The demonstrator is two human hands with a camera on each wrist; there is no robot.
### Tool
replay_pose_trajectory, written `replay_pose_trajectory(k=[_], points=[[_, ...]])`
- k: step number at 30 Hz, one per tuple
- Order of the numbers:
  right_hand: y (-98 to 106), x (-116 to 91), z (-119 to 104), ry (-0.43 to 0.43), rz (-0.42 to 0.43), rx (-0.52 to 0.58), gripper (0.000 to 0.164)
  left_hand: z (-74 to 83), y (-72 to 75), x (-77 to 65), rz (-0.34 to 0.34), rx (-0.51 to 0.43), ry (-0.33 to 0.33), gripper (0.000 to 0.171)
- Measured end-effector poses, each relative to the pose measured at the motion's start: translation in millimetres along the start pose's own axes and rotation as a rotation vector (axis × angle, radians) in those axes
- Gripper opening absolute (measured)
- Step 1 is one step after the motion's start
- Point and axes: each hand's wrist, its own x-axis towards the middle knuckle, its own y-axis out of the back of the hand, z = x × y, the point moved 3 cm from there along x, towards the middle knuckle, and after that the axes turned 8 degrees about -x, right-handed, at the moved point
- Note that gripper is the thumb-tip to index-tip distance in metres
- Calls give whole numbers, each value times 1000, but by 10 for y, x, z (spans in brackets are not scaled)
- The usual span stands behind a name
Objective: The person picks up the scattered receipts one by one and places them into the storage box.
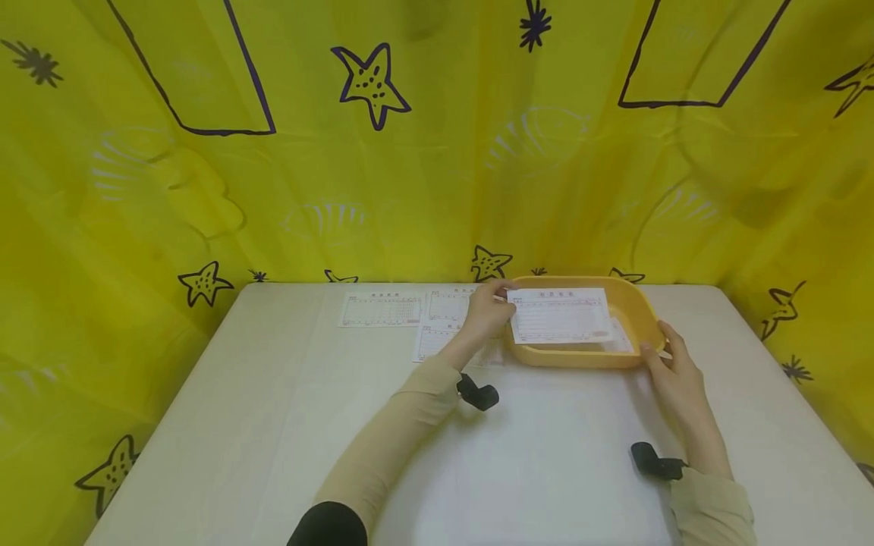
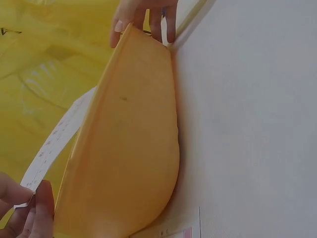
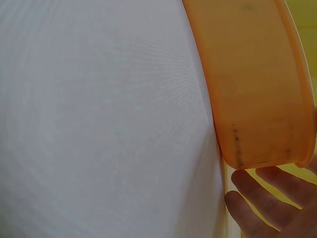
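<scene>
My left hand pinches the left edge of a printed paper form, holding it above a yellow-orange plastic basin. In the left wrist view the form shows as a curved strip past the basin's rim, one end between thumb and fingers. At the basin's right end, my right hand holds the rim, thumb toward the front and fingers along the outer side. The right wrist view shows its fingers against the basin's end wall. Another white slip lies inside the basin, partly hidden by the held form.
Left of the basin, several printed forms lie on the white table: one form at the far left, another partly under my left forearm. A yellow patterned curtain hangs right behind the table's back edge.
</scene>
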Motion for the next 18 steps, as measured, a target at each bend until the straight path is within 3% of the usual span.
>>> replay_pose_trajectory(k=[7,18], points=[[-7,8,12,1,-4,3,72,58,-214,42,-7,49,6,41],[2,7,11,42,20,2,70,119,-510,55,-45,209,-63,37]])
